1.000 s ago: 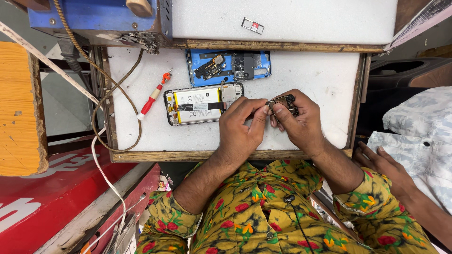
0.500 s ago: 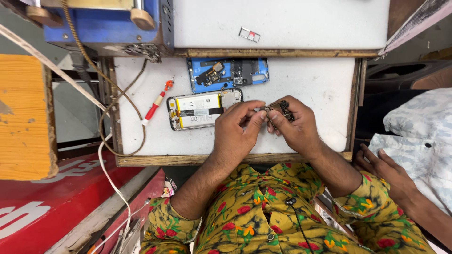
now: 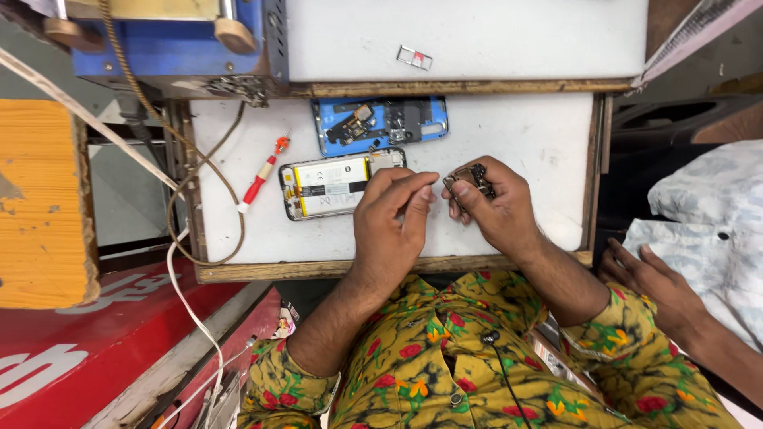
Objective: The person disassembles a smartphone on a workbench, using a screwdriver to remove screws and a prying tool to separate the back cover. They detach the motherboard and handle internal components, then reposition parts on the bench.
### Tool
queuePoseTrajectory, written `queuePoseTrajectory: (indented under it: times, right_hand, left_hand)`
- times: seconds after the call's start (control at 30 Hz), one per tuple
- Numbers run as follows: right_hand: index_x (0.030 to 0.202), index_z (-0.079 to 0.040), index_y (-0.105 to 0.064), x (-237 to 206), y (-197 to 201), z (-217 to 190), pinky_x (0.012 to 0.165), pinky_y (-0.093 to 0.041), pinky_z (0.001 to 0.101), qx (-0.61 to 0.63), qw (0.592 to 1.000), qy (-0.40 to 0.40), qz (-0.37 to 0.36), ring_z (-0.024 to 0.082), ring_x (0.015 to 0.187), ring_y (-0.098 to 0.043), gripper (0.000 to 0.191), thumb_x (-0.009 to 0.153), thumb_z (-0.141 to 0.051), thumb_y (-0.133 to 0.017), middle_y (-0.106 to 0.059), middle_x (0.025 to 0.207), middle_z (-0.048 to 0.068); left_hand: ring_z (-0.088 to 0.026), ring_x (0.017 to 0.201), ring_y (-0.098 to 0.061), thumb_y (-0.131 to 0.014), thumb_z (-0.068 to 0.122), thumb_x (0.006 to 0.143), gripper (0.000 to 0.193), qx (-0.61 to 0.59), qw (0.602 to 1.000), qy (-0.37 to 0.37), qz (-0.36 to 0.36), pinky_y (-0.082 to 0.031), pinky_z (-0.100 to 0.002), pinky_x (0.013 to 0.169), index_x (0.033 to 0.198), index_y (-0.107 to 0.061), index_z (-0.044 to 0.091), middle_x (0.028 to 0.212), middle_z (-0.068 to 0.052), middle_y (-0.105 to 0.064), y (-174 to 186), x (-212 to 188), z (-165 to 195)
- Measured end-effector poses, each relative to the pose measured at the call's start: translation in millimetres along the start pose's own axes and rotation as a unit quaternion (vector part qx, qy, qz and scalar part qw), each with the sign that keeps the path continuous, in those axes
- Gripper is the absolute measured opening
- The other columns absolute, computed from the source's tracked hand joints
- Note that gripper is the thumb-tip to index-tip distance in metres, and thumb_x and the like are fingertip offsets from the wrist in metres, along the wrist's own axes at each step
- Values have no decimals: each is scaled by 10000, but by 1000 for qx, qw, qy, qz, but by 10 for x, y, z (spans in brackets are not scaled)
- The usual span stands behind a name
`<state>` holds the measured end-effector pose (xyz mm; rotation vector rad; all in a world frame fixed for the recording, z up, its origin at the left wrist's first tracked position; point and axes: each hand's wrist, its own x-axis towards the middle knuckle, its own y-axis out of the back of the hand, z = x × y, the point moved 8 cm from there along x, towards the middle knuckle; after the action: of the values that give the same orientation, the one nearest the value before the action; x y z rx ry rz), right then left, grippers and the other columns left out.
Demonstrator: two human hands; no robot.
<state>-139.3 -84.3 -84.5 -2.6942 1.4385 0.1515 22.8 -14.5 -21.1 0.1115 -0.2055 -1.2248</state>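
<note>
The right hand pinched a small dark phone part above the table, and the left hand's fingertips closed in beside it, gripping nothing visible. 2 opened phone pieces lay nearby, a battery-side body and a blue frame, so reassembly looked unfinished.

A phone repair workshop: opened phone, screwdriver, cables on a worn bench.

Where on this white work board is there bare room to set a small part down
The right side of the white work board is bare, from the right hand out to the wooden edge. A smaller patch lies below the opened phone, beside the left hand. The top left is crowded: blue phone frame, red screwdriver.
</note>
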Motion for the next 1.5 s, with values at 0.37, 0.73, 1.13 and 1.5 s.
queuePoseTrajectory:
  times: [0.37, 0.73, 1.13, 1.5]
  right_hand:
    - [1077, 10, -600, -10, -26, -65, 630, -552, 232, 3, 1000, 25, -13, 87, 770, -658, 185, 1084, -175, -601, -702, 952, 80]
    - [1086, 3, -598, -26, -39, -58, 619, -523, 216, -23, 998, 48, -17, 67, 729, -626, 164, 1093, -161, -602, -683, 876, 55]
    - [1077, 14, -617, -44, -32, -41, 609, -543, 222, -44, 997, 64, -27, 80, 734, -650, 154, 1080, -140, -618, -682, 912, 73]
    - [1079, 2, -576, -53, -7, -26, 619, -541, 233, -15, 998, 65, -22, 84, 734, -632, 149, 1094, -143, -603, -666, 939, 77]
  left_hand:
    - [-129, 873, -724, -705, 54, 1004, 123, -10, 1000, -3, 24, -603, -246, 752, 1125, -721, 36, 996, -65, -685, -67, -3, -30]
    - [-170, 809, -711, -741, 43, 964, 111, 50, 997, -28, 44, -576, -283, 709, 1074, -724, 46, 917, -67, -679, -81, 10, -19]
    - [-159, 826, -729, -748, 61, 958, 110, 31, 999, -6, -10, -597, -272, 718, 1068, -747, 55, 918, -62, -701, -131, 83, -132]
    - [-119, 853, -741, -733, 68, 968, 106, -46, 997, 42, -53, -604, -245, 759, 1065, -746, 29, 947, -64, -725, -191, 116, -291]
